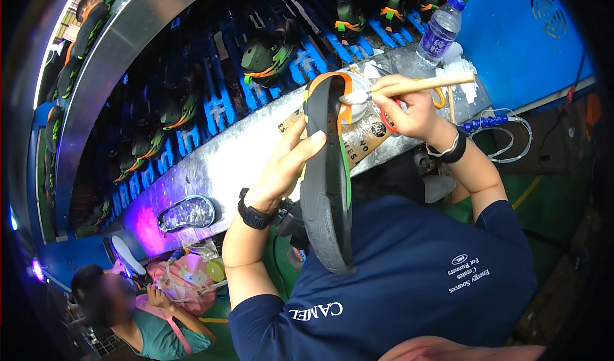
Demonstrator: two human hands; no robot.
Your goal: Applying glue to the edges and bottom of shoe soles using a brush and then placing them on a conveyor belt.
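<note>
Upright in front of me, my left hand [288,162] grips a long black shoe sole [326,188] with an orange rim at its top end and green along one side. My right hand [409,108] is closed round the wooden handle of a brush [441,83]. Its pale tip meets or lies very close to the orange rim. Behind the tip is a white round dish [359,98], partly hidden by the sole. A red scissor-like loop [388,121] shows beside my right fingers; whether I touch it I cannot tell.
Beyond the metal bench [224,150], black shoes [265,54] with orange and green trim stand on blue racks. A dark sole [187,214] lies at the bench's left. A water bottle [441,31] stands far right, near a blue cabinet [518,28]. Another person [153,322] works lower left.
</note>
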